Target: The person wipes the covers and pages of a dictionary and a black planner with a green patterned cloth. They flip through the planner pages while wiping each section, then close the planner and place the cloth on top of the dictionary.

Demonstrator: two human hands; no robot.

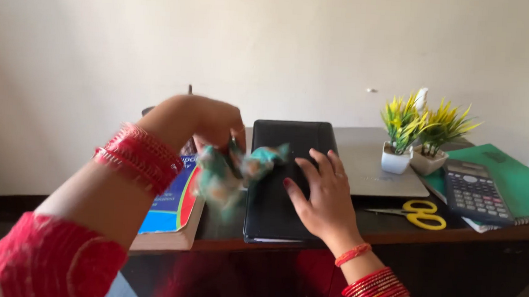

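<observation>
Left hand: the left hand [208,123] is raised above the desk's near-left part, fingers closed on a green cloth [232,171]; the cloth hangs blurred below the fingers.
Cloth: it dangles between the two hands, its lower end over the left edge of the black folder [287,180]; whether it touches the folder cannot be told.
Right hand: the right hand [322,198] lies flat on the folder, fingers spread apart, holding nothing.
Folder: black, closed, lying under the right palm and reaching the desk's near edge.
Book: a blue and red book [172,204] lies below the left wrist, just left of the folder.
Laptop: a grey closed laptop [377,164] lies just right of the right hand, partly behind the folder.
Further right: yellow scissors [419,214], a dark calculator [475,193] on a green notebook [519,182], and two small potted plants [421,130] on the laptop's far corner.
Surface: a dark brown wooden desk [394,227], crowded, glossy at its front edge.
Room: a plain cream wall [271,45] stands behind the desk; light falls from the right.
Dress: red sleeves and red bangles on both wrists.
</observation>
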